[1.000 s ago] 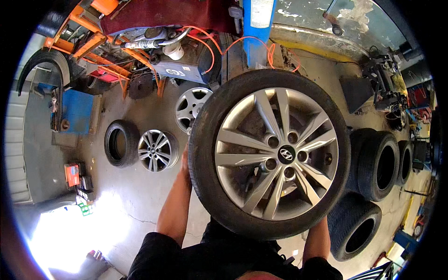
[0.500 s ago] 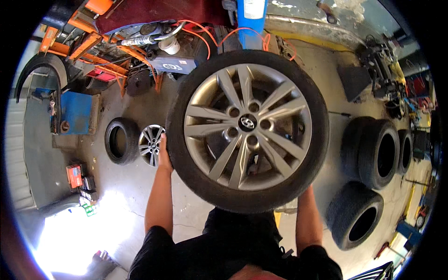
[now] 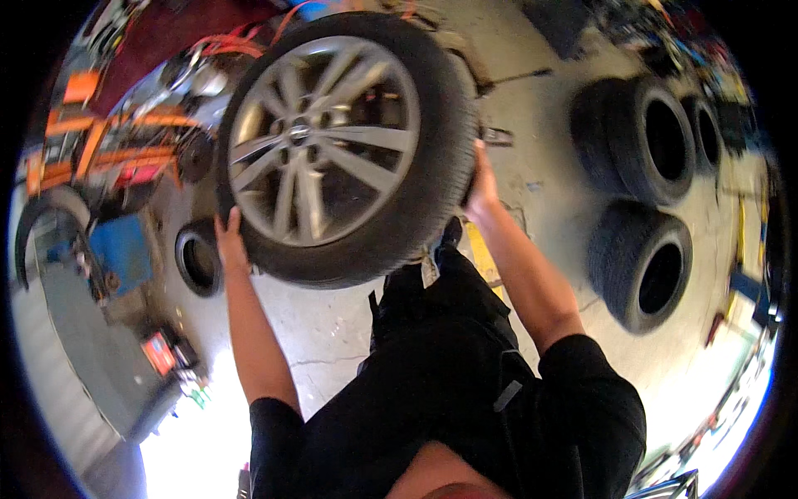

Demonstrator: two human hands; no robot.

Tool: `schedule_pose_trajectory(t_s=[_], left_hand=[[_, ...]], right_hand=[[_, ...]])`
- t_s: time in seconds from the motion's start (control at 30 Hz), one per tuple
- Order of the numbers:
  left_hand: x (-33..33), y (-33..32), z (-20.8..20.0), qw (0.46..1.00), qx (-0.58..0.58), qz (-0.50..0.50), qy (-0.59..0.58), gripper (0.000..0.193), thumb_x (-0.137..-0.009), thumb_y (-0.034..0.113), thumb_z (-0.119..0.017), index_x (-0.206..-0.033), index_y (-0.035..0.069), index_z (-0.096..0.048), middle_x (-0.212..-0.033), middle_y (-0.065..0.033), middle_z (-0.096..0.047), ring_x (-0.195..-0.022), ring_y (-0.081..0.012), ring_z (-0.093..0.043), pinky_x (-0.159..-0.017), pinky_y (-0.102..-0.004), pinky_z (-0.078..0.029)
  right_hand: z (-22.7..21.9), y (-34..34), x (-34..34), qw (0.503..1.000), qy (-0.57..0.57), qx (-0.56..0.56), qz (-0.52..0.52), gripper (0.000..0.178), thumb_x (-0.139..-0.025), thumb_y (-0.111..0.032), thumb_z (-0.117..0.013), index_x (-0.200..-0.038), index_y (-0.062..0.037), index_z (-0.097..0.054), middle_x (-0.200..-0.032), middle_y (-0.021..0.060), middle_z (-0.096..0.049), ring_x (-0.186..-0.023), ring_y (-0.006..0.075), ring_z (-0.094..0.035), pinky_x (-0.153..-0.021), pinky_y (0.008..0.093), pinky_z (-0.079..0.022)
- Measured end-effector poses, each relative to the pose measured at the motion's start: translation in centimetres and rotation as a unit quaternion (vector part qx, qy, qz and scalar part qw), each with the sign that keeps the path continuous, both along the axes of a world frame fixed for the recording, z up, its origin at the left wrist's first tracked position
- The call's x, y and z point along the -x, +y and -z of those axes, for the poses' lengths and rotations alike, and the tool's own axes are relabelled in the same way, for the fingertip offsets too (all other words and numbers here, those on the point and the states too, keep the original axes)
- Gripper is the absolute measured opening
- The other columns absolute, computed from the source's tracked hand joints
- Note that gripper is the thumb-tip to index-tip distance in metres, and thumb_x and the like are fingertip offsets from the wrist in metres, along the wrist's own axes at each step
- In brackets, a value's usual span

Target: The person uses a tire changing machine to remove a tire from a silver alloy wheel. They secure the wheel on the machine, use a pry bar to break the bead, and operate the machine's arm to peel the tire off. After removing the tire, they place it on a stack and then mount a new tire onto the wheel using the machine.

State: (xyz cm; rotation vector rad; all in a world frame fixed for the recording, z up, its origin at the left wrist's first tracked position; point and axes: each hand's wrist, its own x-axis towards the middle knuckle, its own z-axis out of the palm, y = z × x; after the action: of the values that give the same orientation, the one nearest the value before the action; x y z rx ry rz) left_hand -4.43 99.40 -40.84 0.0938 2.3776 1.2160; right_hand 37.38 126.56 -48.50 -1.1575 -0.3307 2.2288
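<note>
A car wheel (image 3: pixel 357 135), a black tire on a silver spoked alloy rim, is held up in front of me with its outer face toward me. It leans so that the tread shows along its right side. My left hand (image 3: pixel 231 241) presses against the tire's lower left edge, fingers pointing up. On the opposite side my right hand (image 3: pixel 482 185) grips the tread; some of its fingers are hidden by the tire. Both forearms reach up from the lower edge. The picture is smeared by motion.
Several loose tires (image 3: pixel 633 264) stand at the right, and another tire (image 3: pixel 199 259) stands at the left. An orange metal frame (image 3: pixel 104 141) and a blue box (image 3: pixel 121 254) are at the far left. A dark rod (image 3: pixel 519 77) lies beyond the wheel.
The wheel has moved left and farther up in the view, tilting so its right-hand tread shows. Both hands have gone with it. The view has shifted, and the loose rim at left is now mostly hidden.
</note>
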Motion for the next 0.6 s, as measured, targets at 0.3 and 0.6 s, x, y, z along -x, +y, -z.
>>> schedule_pose_trajectory(t_s=[0.3,0.6], left_hand=[[-0.7,0.6,3.1,0.991,-0.078,0.034,-0.106,0.092,-0.098,0.055,-0.075,-0.165,0.004,-0.038,-0.156,-0.0214,-0.055,-0.135,-0.0433,-0.061,-0.111,-0.0561,-0.053],[-0.1,-0.4,3.9,0.983,-0.089,0.017,-0.157,0.071,-0.106,0.050,-0.067,-0.156,0.003,-0.050,-0.148,-0.0191,-0.063,-0.132,-0.0390,-0.063,-0.111,-0.0508,-0.053]], right_hand=[[0.7,4.7,-4.2,0.996,-0.018,-0.037,-0.084,0.106,-0.103,-0.078,-0.049,-0.159,0.0111,-0.045,-0.164,0.0284,-0.048,-0.150,0.0381,-0.050,-0.126,0.0453,-0.035],[-1.3,5.5,-5.8,0.979,-0.121,-0.057,-0.155,0.102,-0.103,-0.078,-0.048,-0.155,0.0094,-0.053,-0.164,0.0261,-0.050,-0.151,0.0353,-0.049,-0.125,0.0433,-0.034]])
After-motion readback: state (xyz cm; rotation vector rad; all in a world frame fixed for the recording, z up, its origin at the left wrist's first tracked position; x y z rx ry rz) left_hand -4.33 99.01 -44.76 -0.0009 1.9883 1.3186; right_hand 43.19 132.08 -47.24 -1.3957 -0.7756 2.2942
